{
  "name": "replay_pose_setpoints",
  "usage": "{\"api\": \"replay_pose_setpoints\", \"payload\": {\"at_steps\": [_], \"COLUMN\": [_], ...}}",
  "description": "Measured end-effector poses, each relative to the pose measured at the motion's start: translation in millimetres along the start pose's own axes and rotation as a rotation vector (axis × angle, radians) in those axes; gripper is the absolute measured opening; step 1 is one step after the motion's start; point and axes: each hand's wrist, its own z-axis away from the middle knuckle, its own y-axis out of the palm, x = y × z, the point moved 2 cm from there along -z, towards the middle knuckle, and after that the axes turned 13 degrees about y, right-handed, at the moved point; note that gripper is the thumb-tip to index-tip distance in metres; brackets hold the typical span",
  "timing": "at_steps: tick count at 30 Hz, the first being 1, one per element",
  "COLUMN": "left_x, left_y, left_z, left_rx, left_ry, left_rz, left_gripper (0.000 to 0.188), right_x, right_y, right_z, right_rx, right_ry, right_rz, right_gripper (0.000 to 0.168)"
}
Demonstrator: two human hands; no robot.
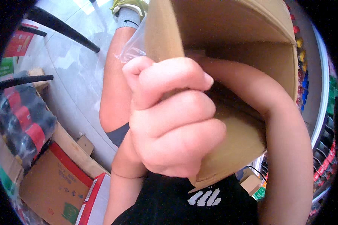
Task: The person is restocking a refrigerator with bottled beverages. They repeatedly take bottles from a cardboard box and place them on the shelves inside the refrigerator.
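Observation:
My left hand is closed in a fist around the edge of an open cardboard box, close to the camera. One narrow strip of the box wall rises above its knuckles. From the right, my right forearm reaches into the box. The right hand itself is hidden behind the left hand and the box wall, so what it touches does not show. Clear plastic film hangs beside the box edge, near my left thumb.
Shrink-wrapped dark bottles and a flat printed carton lie at left by a wooden board. Black furniture legs stand on the tiled floor. Shelves of bottles line the right. A small carton sits low right.

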Motion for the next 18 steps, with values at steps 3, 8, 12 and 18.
{"api": "replay_pose_setpoints", "payload": {"at_steps": [3, 8, 12, 18], "left_x": [2, -1, -2, 8], "left_y": [-6, 8, 5, -18], "left_z": [1, -2, -1, 7], "left_rx": [0.010, -0.082, -0.097, 0.036], "left_ry": [-0.008, 0.013, 0.019, 0.059], "left_rz": [-0.025, -0.011, -0.042, -0.013], "left_gripper": [0.037, 0.035, 0.027, 0.023], "right_x": [-1, -19, -48, -113], "right_y": [-18, -48, -66, 42], "right_z": [26, 126, 250, 444], "right_rx": [-0.094, -0.328, -0.367, -1.129], "right_ry": [-0.042, -0.044, 0.092, 0.085], "right_rz": [0.006, 0.005, 0.019, -0.362], "right_gripper": [0.036, 0.039, 0.051, 0.040]}}
